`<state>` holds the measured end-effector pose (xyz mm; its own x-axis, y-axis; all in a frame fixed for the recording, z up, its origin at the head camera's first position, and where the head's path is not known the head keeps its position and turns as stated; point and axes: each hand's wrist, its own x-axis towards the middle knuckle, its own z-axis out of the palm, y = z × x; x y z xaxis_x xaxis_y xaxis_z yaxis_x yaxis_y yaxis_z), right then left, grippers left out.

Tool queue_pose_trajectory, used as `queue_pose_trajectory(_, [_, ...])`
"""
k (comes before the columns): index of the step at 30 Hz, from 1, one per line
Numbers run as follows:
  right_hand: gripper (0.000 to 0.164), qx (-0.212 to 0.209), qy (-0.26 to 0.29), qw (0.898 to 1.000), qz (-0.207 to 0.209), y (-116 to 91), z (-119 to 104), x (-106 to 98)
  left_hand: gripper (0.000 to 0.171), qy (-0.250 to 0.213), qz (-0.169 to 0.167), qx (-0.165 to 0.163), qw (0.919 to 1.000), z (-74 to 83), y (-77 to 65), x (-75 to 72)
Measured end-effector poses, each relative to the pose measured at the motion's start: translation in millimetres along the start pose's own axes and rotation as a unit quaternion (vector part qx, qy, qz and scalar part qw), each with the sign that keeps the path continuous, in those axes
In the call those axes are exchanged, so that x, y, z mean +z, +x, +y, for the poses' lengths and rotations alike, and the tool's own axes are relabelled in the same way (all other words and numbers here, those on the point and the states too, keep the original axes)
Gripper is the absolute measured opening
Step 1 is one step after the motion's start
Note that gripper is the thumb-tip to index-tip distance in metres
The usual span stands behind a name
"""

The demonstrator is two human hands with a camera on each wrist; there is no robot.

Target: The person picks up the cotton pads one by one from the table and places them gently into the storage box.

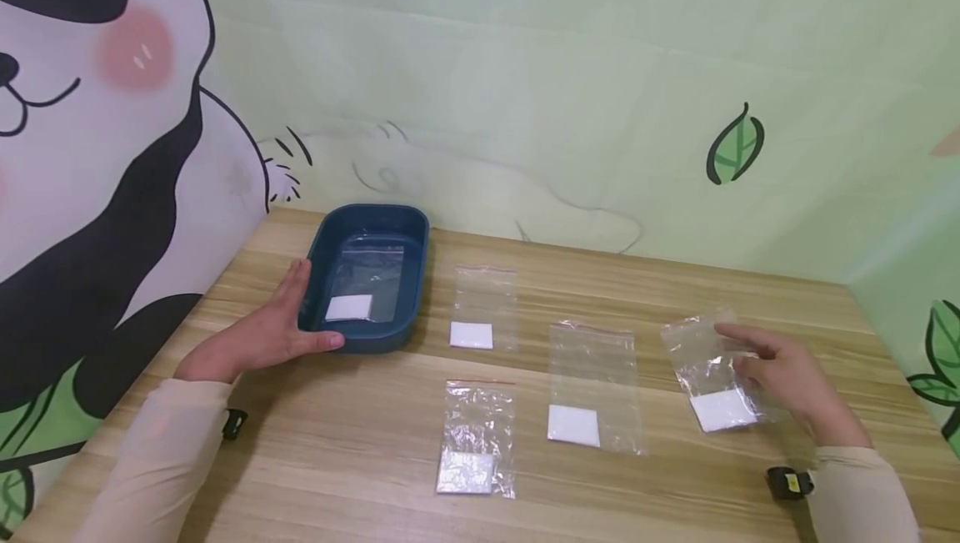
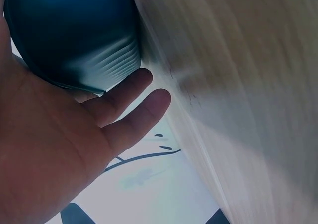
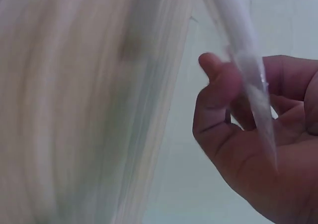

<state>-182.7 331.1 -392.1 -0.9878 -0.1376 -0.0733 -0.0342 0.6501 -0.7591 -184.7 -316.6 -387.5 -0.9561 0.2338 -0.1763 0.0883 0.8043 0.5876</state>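
Note:
In the head view my left hand (image 1: 273, 330) rests against a blue plastic tray (image 1: 375, 341), thumb on its near rim and fingers along its left side. Two straight fingers (image 2: 131, 122) reach past the tray's wall in the left wrist view. Inside the tray lies a clear zip bag (image 1: 375, 272) with a white rectangle. At the right, my right hand (image 1: 787, 372) pinches another clear zip bag (image 1: 701, 351), tilted, with a white rectangle (image 1: 723, 409) at its bottom. The right wrist view shows this bag (image 3: 238, 35) edge-on between curled fingers.
Three more clear zip bags with white rectangles lie on the wooden table (image 1: 337, 443): one beside the tray (image 1: 483, 293), one nearer the front (image 1: 480, 422), one in the middle (image 1: 600, 368). A printed cloth (image 1: 487, 109) hangs behind the table.

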Motion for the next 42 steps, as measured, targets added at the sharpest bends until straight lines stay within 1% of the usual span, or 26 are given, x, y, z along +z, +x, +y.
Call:
queue_pose_trajectory(3, [0.051, -0.018, -0.018, 1.0, -0.017, 0, -1, 0, 0.133, -0.001, 0.001, 0.0, 1.0, -0.2, 0.7, 0.5])
queue_pose_trajectory(6, [0.057, -0.023, -0.037, 0.998, -0.037, 1, -2, 0, 0.132, 0.001, 0.003, 0.001, 1.0, -0.7, 1.7, 0.8])
queue_pose_trajectory(9, [0.066, -0.02, -0.028, 0.998, -0.058, 3, -4, 0, 0.132, 0.003, 0.003, 0.0, 1.0, -1.2, 2.1, 0.4])
queue_pose_trajectory(12, [0.072, -0.014, -0.005, 0.998, -0.066, 6, -7, -1, 0.133, 0.001, 0.003, -0.001, 1.0, -1.7, 2.2, -0.4])
queue_pose_trajectory(17, [0.074, -0.016, 0.021, 0.999, -0.033, 5, -11, 0, 0.133, -0.006, 0.003, 0.0, 1.0, -2.1, 2.0, -1.0])
queue_pose_trajectory(22, [0.075, -0.038, 0.056, 0.998, 0.006, 3, -19, 2, 0.132, -0.005, 0.003, 0.001, 1.0, -2.5, 3.1, -0.7])
queue_pose_trajectory(26, [0.076, -0.054, 0.08, 0.995, 0.024, 2, -32, 7, 0.133, -0.004, 0.003, 0.001, 1.0, -2.6, 4.7, 0.2])
queue_pose_trajectory(32, [0.075, -0.07, 0.124, 0.99, 0.022, 7, -54, 18, 0.132, -0.006, 0.0, 0.005, 1.0, -4.4, 4.0, 0.3])
queue_pose_trajectory(37, [0.077, -0.069, 0.127, 0.989, 0.022, 13, -71, 25, 0.132, -0.009, -0.001, 0.006, 0.9999, -5.6, 2.9, 0.5])
queue_pose_trajectory(42, [0.079, -0.082, 0.146, 0.986, 0.005, 23, -90, 36, 0.132, -0.01, -0.001, 0.008, 0.9999, -5.1, 2.4, 0.8])
